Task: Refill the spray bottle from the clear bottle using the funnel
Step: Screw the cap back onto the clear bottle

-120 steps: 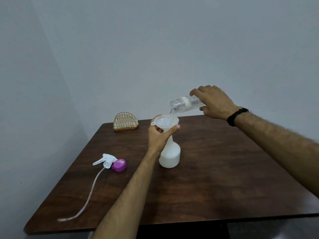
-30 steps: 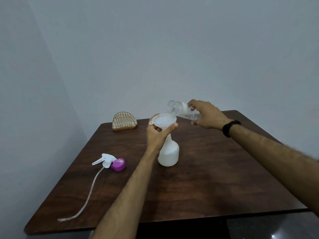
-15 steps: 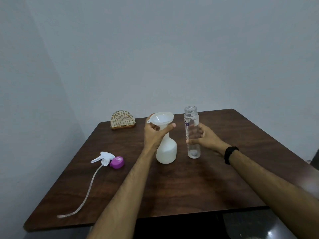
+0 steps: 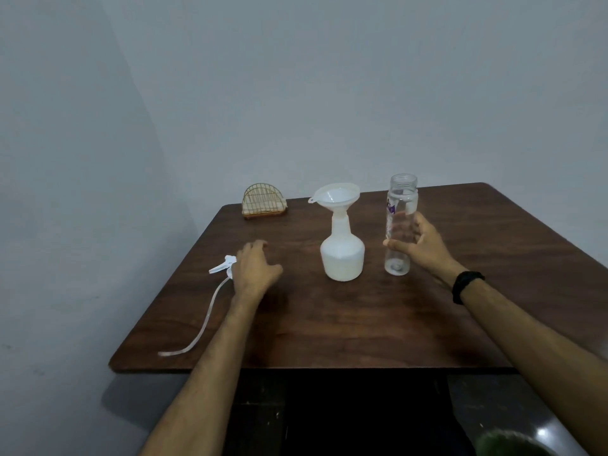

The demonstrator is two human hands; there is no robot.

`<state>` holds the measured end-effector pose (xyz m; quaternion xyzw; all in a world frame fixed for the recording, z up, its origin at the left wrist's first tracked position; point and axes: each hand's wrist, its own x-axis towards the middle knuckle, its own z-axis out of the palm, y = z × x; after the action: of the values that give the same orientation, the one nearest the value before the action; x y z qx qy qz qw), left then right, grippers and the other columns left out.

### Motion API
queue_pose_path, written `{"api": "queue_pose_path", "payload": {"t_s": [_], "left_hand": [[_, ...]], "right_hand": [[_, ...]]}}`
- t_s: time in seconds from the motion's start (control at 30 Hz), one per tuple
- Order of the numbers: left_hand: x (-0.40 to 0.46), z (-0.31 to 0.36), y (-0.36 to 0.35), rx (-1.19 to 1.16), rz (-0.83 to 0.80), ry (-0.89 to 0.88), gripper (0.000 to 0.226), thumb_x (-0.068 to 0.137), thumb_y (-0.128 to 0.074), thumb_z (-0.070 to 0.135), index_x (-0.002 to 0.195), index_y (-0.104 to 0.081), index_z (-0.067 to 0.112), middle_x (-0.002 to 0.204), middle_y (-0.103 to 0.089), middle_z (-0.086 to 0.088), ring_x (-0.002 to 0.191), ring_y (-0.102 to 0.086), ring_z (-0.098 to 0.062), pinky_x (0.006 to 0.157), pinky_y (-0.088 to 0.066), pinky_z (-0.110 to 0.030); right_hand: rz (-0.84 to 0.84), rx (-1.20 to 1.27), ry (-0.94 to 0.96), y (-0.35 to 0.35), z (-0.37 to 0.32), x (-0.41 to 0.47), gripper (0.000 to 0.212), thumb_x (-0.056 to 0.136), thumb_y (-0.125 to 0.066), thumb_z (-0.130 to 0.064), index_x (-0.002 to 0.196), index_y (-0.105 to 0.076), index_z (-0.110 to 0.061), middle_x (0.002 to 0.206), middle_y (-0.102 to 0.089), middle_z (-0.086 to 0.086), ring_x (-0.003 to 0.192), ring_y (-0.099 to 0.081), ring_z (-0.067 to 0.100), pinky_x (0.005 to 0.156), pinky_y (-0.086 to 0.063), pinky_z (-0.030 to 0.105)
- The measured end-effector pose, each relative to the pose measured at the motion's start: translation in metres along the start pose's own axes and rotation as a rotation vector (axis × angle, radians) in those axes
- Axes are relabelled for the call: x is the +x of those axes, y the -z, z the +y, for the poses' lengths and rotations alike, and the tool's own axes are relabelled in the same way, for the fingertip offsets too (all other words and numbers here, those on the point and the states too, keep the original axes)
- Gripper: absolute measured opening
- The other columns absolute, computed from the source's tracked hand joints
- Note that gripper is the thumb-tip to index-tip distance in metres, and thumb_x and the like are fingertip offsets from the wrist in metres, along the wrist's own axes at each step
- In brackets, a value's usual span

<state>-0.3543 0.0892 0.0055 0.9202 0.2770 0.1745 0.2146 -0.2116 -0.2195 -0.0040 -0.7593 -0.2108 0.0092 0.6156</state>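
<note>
The white spray bottle (image 4: 342,258) stands uncapped in the middle of the table with the white funnel (image 4: 335,195) seated in its neck; nothing holds either. To its right the clear bottle (image 4: 403,195) stands upright on the table, open-topped and nearly empty. My right hand (image 4: 424,248) grips its lower half, thumb in front and fingers behind. My left hand (image 4: 255,271) lies over the spray head (image 4: 218,266) at the table's left, fingers bent down and thumb spread. Only the white nozzle and the dip tube (image 4: 204,324) show; whether the hand grips the head is hidden.
A gold wire napkin holder (image 4: 263,202) stands at the back left of the dark wooden table (image 4: 329,324). A wall runs close along the table's left side and back. Dark floor lies below the front edge.
My left hand has let go of the funnel and moved left and down onto the spray head. My right hand still grips the clear bottle, which stands beside the spray bottle.
</note>
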Motion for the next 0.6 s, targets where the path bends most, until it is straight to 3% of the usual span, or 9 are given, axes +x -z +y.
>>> {"api": "queue_pose_path", "payload": {"t_s": [0.13, 0.37, 0.5, 0.6], "left_hand": [[-0.004, -0.017, 0.006, 0.203, -0.195, 0.069, 0.051, 0.084, -0.073, 0.025, 0.131, -0.056, 0.015, 0.133, -0.059, -0.01, 0.122, -0.055, -0.029, 0.099, -0.051, -0.043], [-0.004, -0.018, -0.003, 0.106, -0.186, 0.04, 0.05, 0.085, -0.075, 0.017, 0.131, -0.055, 0.015, 0.133, -0.059, -0.011, 0.122, -0.056, -0.028, 0.097, -0.052, -0.043], [-0.005, -0.009, -0.002, -0.137, -0.136, 0.012, 0.057, 0.09, -0.072, 0.022, 0.142, -0.049, 0.017, 0.141, -0.053, -0.01, 0.125, -0.054, -0.027, 0.102, -0.049, -0.041], [-0.014, 0.012, 0.008, -0.396, 0.015, -0.088, 0.045, 0.096, -0.064, 0.029, 0.138, -0.053, 0.021, 0.13, -0.051, -0.006, 0.113, -0.056, -0.02, 0.092, -0.048, -0.032]], "right_hand": [[0.02, 0.005, 0.002, -0.005, -0.005, -0.004, 0.053, 0.076, -0.084, -0.018, 0.104, -0.052, -0.048, 0.11, -0.068, -0.012, 0.104, -0.066, 0.006, 0.094, -0.055, 0.044], [0.033, 0.0, 0.004, -0.006, -0.007, -0.014, 0.053, 0.077, -0.084, -0.017, 0.105, -0.052, -0.048, 0.111, -0.069, -0.012, 0.104, -0.066, 0.006, 0.095, -0.054, 0.042], [0.048, -0.001, 0.007, -0.006, -0.008, -0.019, 0.052, 0.078, -0.084, -0.017, 0.108, -0.053, -0.045, 0.107, -0.069, -0.014, 0.103, -0.067, 0.004, 0.092, -0.056, 0.04], [0.065, -0.01, 0.007, -0.007, -0.01, -0.022, 0.051, 0.078, -0.084, -0.017, 0.115, -0.053, -0.035, 0.108, -0.069, -0.013, 0.104, -0.066, 0.007, 0.093, -0.055, 0.041]]}}
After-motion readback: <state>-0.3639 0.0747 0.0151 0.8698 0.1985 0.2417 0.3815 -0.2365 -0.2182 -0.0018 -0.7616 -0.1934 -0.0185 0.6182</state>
